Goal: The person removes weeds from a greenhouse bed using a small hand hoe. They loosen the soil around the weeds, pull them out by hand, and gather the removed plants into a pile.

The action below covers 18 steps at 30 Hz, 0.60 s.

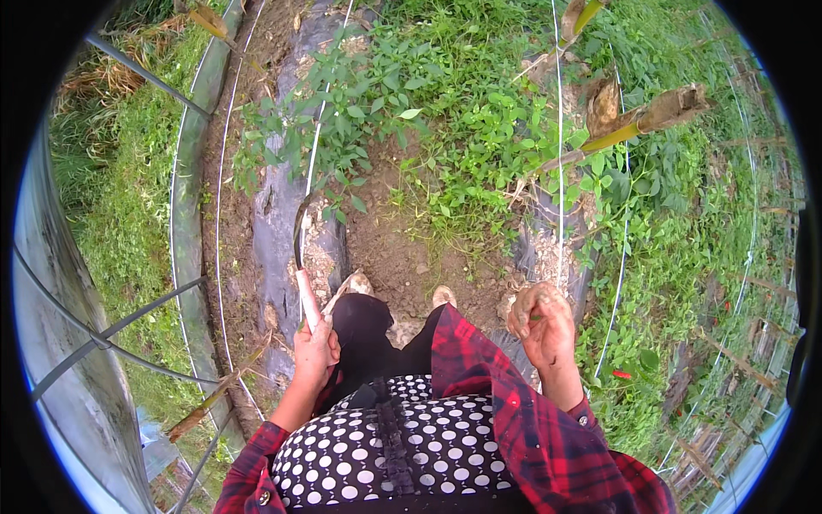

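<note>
My left hand (315, 353) is closed round the pale pink handle of a sickle (308, 300). Its narrow dark blade curves upward, away from me, past a white string (315, 141) at the edge of the left planting row. On the other side, my right hand (545, 324) is raised beside my plaid sleeve, its soil-marked fingers curled in toward the thumb. Whether anything lies between them is hidden. Close by that hand, another white string (561, 214) runs away along the right row.
Dark plastic sheeting (276, 231) edges the left row, where leafy pepper-like plants (342, 107) grow. Weeds (467, 154) cover much of the soil path (385, 223) ahead. A bamboo stake (638, 128) leans in at the right. Grey metal bars (150, 73) and clear film (81, 360) stand at left.
</note>
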Tool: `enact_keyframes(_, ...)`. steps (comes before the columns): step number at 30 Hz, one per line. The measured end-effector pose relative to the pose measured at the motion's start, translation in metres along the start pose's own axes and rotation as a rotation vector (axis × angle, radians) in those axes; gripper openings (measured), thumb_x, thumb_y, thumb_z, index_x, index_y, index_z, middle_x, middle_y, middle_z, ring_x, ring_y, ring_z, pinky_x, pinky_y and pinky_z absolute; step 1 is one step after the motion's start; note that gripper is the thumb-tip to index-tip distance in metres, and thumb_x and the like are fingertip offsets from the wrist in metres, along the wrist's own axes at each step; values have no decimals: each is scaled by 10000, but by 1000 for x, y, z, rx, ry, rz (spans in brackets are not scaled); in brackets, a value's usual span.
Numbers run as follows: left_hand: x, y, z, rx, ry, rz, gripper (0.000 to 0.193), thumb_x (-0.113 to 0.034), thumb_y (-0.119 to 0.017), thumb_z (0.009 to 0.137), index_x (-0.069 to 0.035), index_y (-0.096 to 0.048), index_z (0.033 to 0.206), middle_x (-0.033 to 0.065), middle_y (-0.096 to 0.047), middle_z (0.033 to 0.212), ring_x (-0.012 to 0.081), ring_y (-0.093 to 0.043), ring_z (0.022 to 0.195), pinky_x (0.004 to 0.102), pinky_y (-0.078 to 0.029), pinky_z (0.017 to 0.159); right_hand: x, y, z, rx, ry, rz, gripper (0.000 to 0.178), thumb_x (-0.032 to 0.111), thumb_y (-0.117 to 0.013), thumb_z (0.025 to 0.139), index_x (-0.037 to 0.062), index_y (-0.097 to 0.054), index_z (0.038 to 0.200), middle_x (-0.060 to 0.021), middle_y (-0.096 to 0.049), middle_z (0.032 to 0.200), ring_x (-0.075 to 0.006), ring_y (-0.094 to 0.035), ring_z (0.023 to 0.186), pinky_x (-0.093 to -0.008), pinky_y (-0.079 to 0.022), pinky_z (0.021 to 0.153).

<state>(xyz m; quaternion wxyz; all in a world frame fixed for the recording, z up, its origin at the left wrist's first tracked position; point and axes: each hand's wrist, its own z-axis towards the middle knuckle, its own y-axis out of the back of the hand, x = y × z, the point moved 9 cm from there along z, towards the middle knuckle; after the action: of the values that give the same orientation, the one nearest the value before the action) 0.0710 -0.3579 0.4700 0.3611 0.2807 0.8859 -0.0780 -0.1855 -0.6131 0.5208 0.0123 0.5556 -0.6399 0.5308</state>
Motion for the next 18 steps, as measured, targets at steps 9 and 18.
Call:
enact_keyframes(9, -28, 1, 33, 53, 27, 111, 169, -196, -554, 873, -102, -430, 806, -5, -439, 515, 94, -406, 358, 228, -323, 335, 25, -77, 11, 26, 381, -1028, 149, 50, -613, 796, 13, -509, 695, -47, -480, 604, -108, -439, 522, -257, -354, 486)
enact_keyframes(18, -41, 16, 147, 214, 260, 147, 174, -205, -565, 870, -116, -434, 795, -13, -456, 523, 85, -414, 367, 225, -318, 339, -1, -193, 124, 214, 339, -1142, 111, 33, -624, 757, -11, -576, 847, -98, -578, 742, -178, -550, 609, -280, -437, 554)
